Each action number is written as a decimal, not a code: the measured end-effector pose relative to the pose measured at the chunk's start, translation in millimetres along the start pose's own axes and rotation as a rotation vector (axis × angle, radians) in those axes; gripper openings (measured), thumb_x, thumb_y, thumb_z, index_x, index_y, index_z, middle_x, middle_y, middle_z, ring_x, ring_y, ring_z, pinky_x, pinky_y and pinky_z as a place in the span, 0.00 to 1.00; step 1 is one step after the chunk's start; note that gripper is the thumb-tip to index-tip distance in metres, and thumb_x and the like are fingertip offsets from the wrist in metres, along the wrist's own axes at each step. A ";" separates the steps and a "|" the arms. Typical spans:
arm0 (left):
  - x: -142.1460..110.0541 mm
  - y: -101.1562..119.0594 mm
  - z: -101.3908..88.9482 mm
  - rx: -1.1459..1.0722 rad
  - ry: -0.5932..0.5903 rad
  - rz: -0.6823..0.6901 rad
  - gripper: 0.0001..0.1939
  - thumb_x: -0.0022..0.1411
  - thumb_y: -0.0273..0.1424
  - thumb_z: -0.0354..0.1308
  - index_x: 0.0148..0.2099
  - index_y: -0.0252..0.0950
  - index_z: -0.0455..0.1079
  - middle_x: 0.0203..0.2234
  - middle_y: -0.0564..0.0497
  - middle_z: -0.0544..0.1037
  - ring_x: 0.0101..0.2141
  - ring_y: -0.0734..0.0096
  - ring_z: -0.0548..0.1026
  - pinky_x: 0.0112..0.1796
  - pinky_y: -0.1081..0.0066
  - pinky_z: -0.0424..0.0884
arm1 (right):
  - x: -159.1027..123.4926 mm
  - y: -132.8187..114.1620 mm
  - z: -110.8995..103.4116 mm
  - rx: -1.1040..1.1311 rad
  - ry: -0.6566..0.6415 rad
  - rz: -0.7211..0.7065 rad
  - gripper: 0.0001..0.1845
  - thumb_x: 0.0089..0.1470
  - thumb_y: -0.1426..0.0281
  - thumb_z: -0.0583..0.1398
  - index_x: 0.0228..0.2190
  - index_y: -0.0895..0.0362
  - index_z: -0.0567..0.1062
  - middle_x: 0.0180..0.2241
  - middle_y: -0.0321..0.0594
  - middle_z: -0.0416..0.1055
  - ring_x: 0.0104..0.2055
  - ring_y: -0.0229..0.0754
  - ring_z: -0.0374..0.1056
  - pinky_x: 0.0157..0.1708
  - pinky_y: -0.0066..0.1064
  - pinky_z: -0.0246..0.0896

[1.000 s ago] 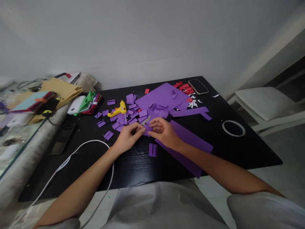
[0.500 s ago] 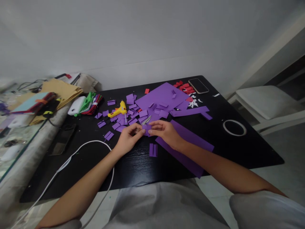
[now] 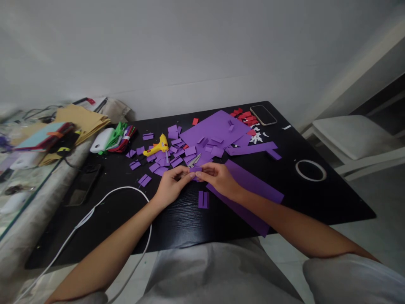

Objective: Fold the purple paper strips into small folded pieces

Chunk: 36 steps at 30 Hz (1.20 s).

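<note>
Between my two hands is a small piece of purple paper (image 3: pixel 195 169), pinched at both ends. My left hand (image 3: pixel 172 182) grips its left side with thumb and fingers closed. My right hand (image 3: pixel 220 177) pinches the other side, its thumb close to the left one. Just beyond the fingers lie scissors (image 3: pixel 195 160), blades showing and handles hidden. A folded purple paper piece (image 3: pixel 203 199) rests on the table below my hands. A long purple sheet (image 3: pixel 253 194) passes under my right forearm.
A yellow glue gun (image 3: pixel 156 146) lies among several folded purple pieces. Behind is a large purple sheet (image 3: pixel 209 126). Red scraps (image 3: pixel 247 116), white scraps, a phone (image 3: pixel 263 115) and a tape ring (image 3: pixel 311 170) are to the right. A white cable (image 3: pixel 118 188) loops on the left.
My thumbs have come closer together along the purple paper, the right one shifting slightly left. Everything on the table stays in place.
</note>
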<state>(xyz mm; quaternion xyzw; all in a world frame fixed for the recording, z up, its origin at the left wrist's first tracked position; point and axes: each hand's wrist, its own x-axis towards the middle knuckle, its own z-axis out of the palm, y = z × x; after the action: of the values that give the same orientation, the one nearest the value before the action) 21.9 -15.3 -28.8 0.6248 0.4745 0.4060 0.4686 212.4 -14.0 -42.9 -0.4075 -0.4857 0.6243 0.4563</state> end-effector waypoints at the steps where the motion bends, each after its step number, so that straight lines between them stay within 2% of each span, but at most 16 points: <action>1: -0.2 -0.5 0.6 0.005 0.009 0.004 0.18 0.56 0.45 0.69 0.35 0.34 0.76 0.22 0.54 0.75 0.23 0.74 0.69 0.27 0.74 0.64 | 0.3 1.0 -0.3 0.001 -0.005 -0.011 0.17 0.46 0.60 0.71 0.32 0.59 0.79 0.32 0.41 0.80 0.34 0.41 0.77 0.42 0.37 0.74; 9: -0.9 1.0 3.9 0.001 0.007 -0.008 0.17 0.55 0.43 0.69 0.34 0.34 0.76 0.21 0.54 0.75 0.23 0.76 0.68 0.26 0.75 0.63 | -0.9 3.5 -1.8 -0.123 0.036 -0.075 0.15 0.48 0.59 0.71 0.30 0.59 0.79 0.29 0.40 0.79 0.32 0.42 0.76 0.39 0.36 0.73; 17: 0.2 1.4 0.1 0.011 0.026 -0.025 0.16 0.57 0.43 0.68 0.34 0.34 0.76 0.22 0.54 0.75 0.24 0.75 0.69 0.28 0.75 0.65 | 2.0 -6.8 -4.2 0.001 0.052 0.010 0.21 0.52 0.51 0.66 0.32 0.58 0.81 0.30 0.41 0.79 0.35 0.43 0.76 0.42 0.37 0.74; 21: 1.0 0.0 -0.9 0.017 0.045 -0.023 0.16 0.57 0.43 0.68 0.33 0.34 0.75 0.21 0.54 0.75 0.23 0.75 0.69 0.27 0.75 0.65 | 5.1 -6.8 -8.6 0.013 0.132 -0.014 0.20 0.50 0.52 0.68 0.31 0.58 0.80 0.30 0.41 0.79 0.34 0.43 0.76 0.41 0.37 0.74; 26: 1.7 2.3 -1.5 -0.019 0.039 -0.043 0.16 0.56 0.43 0.68 0.32 0.34 0.75 0.21 0.54 0.76 0.23 0.74 0.71 0.28 0.74 0.66 | 4.6 -5.2 -8.6 -0.007 0.116 -0.013 0.21 0.50 0.52 0.68 0.31 0.58 0.80 0.29 0.41 0.78 0.32 0.42 0.75 0.38 0.36 0.72; 29: 1.8 4.0 -2.6 -0.066 0.028 -0.058 0.16 0.56 0.43 0.69 0.32 0.34 0.75 0.21 0.53 0.76 0.24 0.74 0.71 0.29 0.74 0.67 | 3.9 -8.9 -7.6 0.071 0.075 0.033 0.21 0.49 0.52 0.69 0.32 0.58 0.81 0.30 0.41 0.78 0.33 0.41 0.74 0.39 0.35 0.71; 32: 2.0 4.1 -4.3 -0.150 0.006 -0.084 0.15 0.57 0.41 0.69 0.31 0.33 0.75 0.22 0.52 0.77 0.25 0.74 0.72 0.31 0.73 0.68 | 3.9 -16.9 -10.5 0.268 -0.005 0.112 0.25 0.50 0.48 0.68 0.31 0.59 0.79 0.29 0.40 0.76 0.30 0.39 0.71 0.35 0.33 0.68; 36: 3.3 3.4 -5.9 -0.397 0.007 -0.134 0.13 0.55 0.38 0.71 0.30 0.34 0.76 0.22 0.52 0.77 0.25 0.74 0.73 0.32 0.73 0.69 | 3.0 -27.1 -18.4 0.569 -0.307 0.291 0.39 0.52 0.33 0.54 0.28 0.58 0.75 0.23 0.36 0.67 0.23 0.35 0.60 0.23 0.29 0.58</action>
<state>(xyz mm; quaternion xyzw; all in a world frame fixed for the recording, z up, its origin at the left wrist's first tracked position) 17.8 -11.2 -23.9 0.4857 0.4275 0.4615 0.6069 233.9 -3.8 -20.2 -0.2308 -0.2921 0.8470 0.3794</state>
